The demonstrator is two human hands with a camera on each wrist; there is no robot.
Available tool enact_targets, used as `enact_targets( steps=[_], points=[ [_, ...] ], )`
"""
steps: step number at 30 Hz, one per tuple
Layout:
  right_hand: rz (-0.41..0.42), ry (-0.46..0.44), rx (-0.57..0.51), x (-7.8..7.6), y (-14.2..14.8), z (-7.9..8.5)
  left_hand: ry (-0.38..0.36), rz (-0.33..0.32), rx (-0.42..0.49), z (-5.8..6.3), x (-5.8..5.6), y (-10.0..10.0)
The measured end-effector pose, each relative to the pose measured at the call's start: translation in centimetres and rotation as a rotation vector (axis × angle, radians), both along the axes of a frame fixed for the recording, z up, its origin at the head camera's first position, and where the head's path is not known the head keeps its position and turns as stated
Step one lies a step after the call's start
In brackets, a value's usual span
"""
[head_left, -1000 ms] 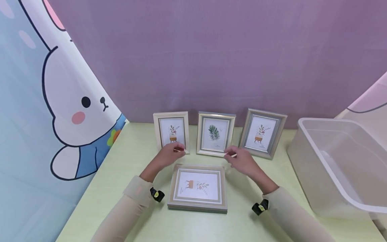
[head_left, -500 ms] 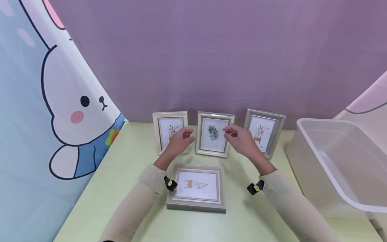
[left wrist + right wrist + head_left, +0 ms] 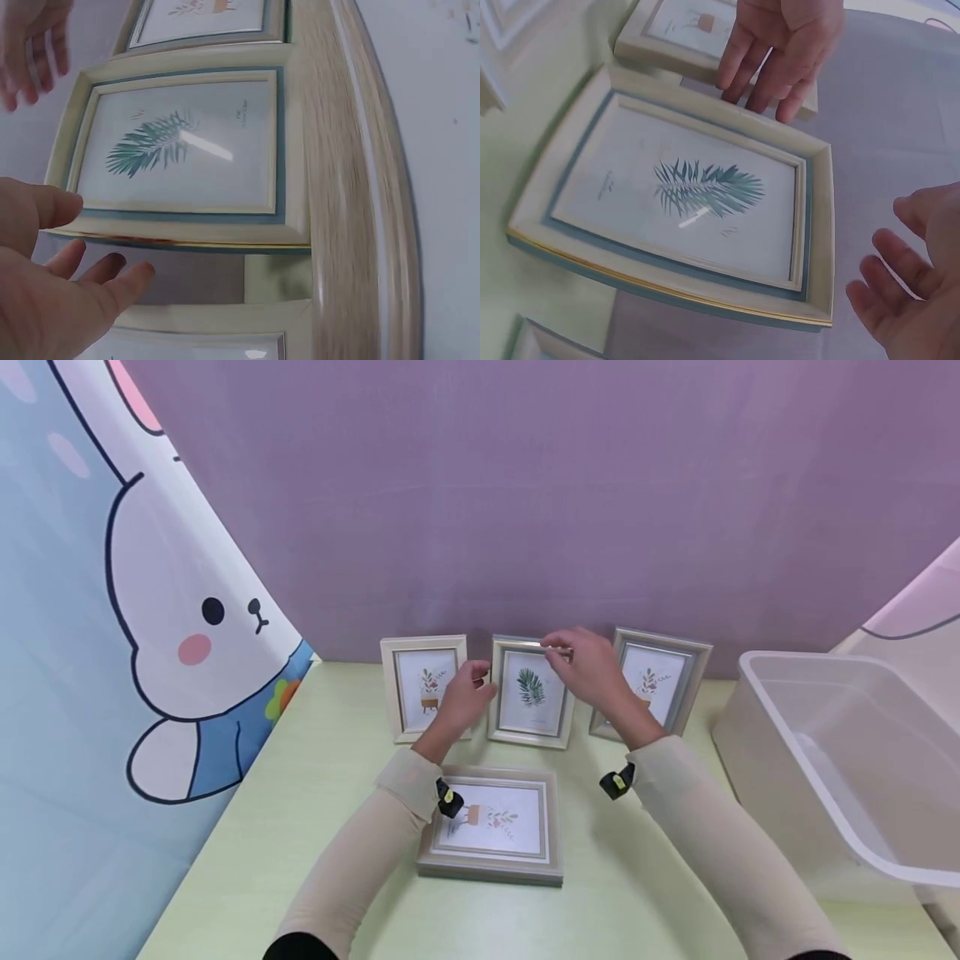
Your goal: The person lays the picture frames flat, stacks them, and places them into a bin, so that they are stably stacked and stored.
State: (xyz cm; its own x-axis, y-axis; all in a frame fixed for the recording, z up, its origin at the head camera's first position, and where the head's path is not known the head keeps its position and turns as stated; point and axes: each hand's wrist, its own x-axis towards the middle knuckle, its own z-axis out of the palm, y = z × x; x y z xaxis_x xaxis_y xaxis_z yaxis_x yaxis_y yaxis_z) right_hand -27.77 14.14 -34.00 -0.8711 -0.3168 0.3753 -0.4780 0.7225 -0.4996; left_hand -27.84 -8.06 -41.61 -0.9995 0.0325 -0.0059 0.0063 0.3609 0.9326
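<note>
The middle picture frame (image 3: pixel 531 689), with a green fern leaf print, stands upright near the back of the table. My left hand (image 3: pixel 465 697) is at its left side, fingers loosely bent, overlapping the left picture frame (image 3: pixel 420 672) with a potted plant print. In the left wrist view, thumb and fingers lie apart along the fern frame's edge. By its top right corner hovers my right hand (image 3: pixel 588 667), overlapping the right silvery picture frame (image 3: pixel 660 672). The right wrist view shows this hand (image 3: pixel 922 277) with spread fingers beyond the frame's top edge, holding nothing.
A stack of picture frames (image 3: pixel 498 852) lies flat in front, potted plant print uppermost and turned sideways. To the right stands a large beige plastic bin (image 3: pixel 772 810). A purple cloth backdrop (image 3: pixel 525 510) hangs behind, and a cartoon rabbit cloth (image 3: pixel 172 635) hangs at left.
Both hands have risen from the frames' lower edges. The left has moved right to the fern frame's side, the right up to its top corner. The frames stand much as before.
</note>
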Motion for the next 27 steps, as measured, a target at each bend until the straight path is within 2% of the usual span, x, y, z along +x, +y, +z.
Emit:
enact_targets(
  steps=[6, 12, 19, 27],
  points=[
    [0.015, -0.012, 0.103, -1.6, -1.3, 0.3, -0.005, 0.042, -0.050, -0.7, -0.6, 0.4],
    [0.001, -0.028, 0.169, -2.7, -1.8, -0.3, -0.019, 0.025, -0.071, -1.6, -0.9, 0.8],
    [-0.040, -0.064, 0.221, -3.1, -2.0, -0.5, 0.008, 0.063, -0.113, -1.5, -0.6, 1.4],
    [-0.072, -0.046, 0.240, -3.2, -2.2, -1.0, 0.071, 0.126, -0.171, -1.8, -0.9, 1.6]
  ],
)
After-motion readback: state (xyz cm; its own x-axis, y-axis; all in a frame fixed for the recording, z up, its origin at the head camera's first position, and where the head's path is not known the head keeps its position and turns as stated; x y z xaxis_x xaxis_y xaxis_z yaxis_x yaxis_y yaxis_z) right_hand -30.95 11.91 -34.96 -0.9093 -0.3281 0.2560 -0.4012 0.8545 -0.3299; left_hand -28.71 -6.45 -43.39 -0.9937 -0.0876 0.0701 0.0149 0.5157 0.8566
